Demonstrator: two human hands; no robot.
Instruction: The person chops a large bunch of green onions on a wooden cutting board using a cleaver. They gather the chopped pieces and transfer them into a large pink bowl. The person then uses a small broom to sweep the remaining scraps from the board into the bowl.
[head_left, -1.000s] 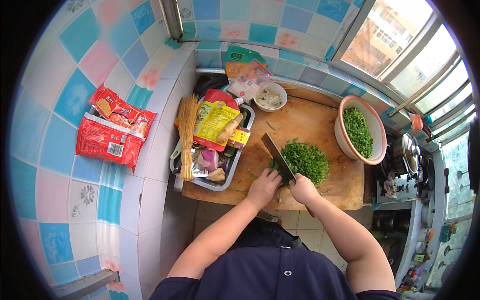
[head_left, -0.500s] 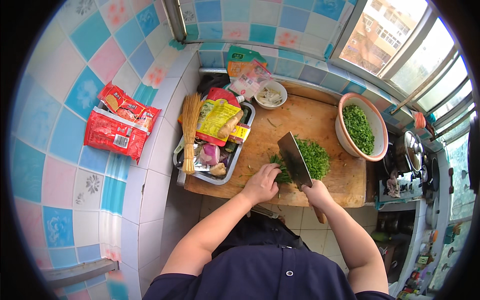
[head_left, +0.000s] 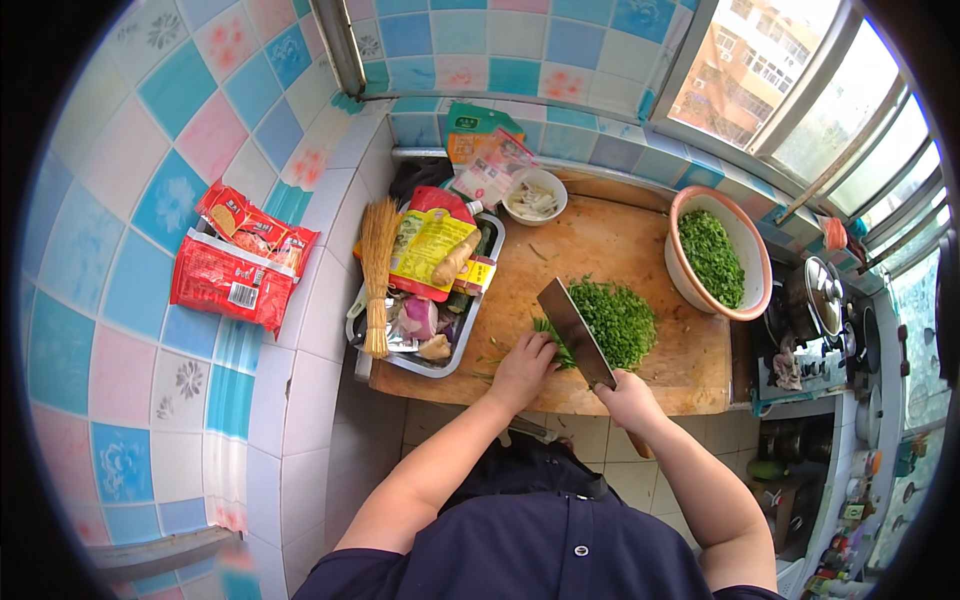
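Note:
My right hand point(head_left: 628, 400) grips the handle of a broad cleaver point(head_left: 573, 330), its blade set down at the near edge of a pile of chopped green herbs point(head_left: 612, 320). My left hand point(head_left: 522, 368) lies curled on the uncut green stems beside the blade, fingertips close to the steel. All of this rests on a large wooden cutting board point(head_left: 600, 245) in front of me.
A pink-rimmed bowl of chopped greens point(head_left: 716, 255) stands at the board's right end, and a small white bowl point(head_left: 533, 195) at its far edge. A metal tray point(head_left: 425, 310) with packets, ginger, onion and a straw brush sits left. Red snack packets point(head_left: 235, 268) lie on the tiled counter. A stove with a pot point(head_left: 818, 295) is at right.
The cleaver has gone on chopping, shifting from the left side of the herb pile across its near edge. My left hand has stayed on the stems beside the blade.

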